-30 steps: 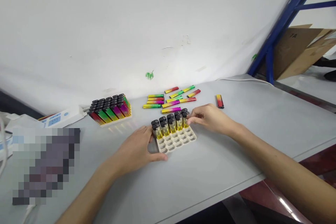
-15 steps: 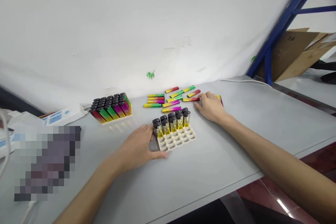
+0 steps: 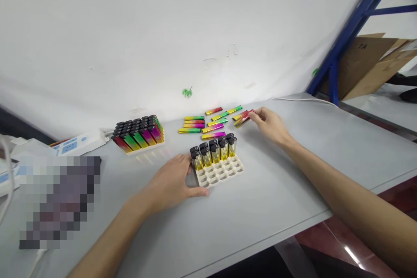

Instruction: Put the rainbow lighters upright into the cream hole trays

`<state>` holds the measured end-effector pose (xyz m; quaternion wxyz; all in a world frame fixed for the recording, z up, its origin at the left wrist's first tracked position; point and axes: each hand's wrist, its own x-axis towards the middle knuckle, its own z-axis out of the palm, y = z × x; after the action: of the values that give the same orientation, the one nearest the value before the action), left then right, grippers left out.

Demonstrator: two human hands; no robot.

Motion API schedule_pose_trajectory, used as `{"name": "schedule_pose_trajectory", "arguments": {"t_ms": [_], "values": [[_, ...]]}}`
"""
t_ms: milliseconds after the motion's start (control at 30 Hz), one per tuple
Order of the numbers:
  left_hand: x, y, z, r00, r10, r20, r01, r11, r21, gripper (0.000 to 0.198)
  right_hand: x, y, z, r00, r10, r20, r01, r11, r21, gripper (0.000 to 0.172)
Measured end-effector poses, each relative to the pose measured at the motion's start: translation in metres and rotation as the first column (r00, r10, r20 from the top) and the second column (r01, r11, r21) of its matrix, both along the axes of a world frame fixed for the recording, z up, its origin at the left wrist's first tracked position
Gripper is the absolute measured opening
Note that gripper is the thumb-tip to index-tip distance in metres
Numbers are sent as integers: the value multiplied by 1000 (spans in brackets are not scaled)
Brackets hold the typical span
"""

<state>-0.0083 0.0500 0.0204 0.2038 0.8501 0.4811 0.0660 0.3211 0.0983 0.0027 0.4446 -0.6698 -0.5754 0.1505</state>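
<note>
A cream tray (image 3: 223, 178) with oval holes holds clear lighters (image 3: 215, 153) with black tops and yellow lower parts in its back rows; the front holes show bare. My left hand (image 3: 172, 180) grips the tray's left end, thumb along the front corner and fingers at the side. Pinched in my right hand (image 3: 271, 125) is a shiny red-and-yellow lighter sleeve (image 3: 242, 120), lifted at a slant. Loose sleeves (image 3: 213, 128) in red, green, purple and yellow lie behind the tray.
On the left, a second tray (image 3: 140, 150) is filled with coloured, black-topped lighters (image 3: 140, 134). A power strip (image 3: 76, 141) and a blurred-out dark object (image 3: 61, 204) lie at far left. A blue frame (image 3: 335, 56) and cardboard boxes (image 3: 368, 63) stand right.
My right hand has lifted slightly and picked up a red-and-yellow sleeve from the table. My left hand and the tray have stayed put.
</note>
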Motion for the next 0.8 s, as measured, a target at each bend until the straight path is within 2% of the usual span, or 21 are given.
{"name": "schedule_pose_trajectory", "arguments": {"t_ms": [67,133,267,367,433,533,800], "values": [[0,0,0,1000,-8,0,8,1000,4,57,-5,-5,4,974,40,-222,-21,996,88,32],[0,0,1,1000,-8,-1,8,1000,-1,57,-13,-11,6,904,118,-411,-72,989,127,32],[1,0,1,1000,-11,6,11,1000,1,56,-30,-19,5,757,205,-620,-224,973,49,35],[1,0,0,1000,-6,3,6,1000,1,58,-37,-22,3,688,190,-700,-294,955,-30,55],[1,0,0,1000,-2,-1,2,1000,1,59,-39,-23,2,645,147,-750,-307,948,-78,61],[0,0,0,1000,7,8,-7,1000,0,60,-41,-24,3,604,95,-791,-320,938,-132,58],[0,-1,1,1000,7,-4,-7,1000,-8,60,-45,-25,3,633,70,-771,-298,941,-159,46]]}}
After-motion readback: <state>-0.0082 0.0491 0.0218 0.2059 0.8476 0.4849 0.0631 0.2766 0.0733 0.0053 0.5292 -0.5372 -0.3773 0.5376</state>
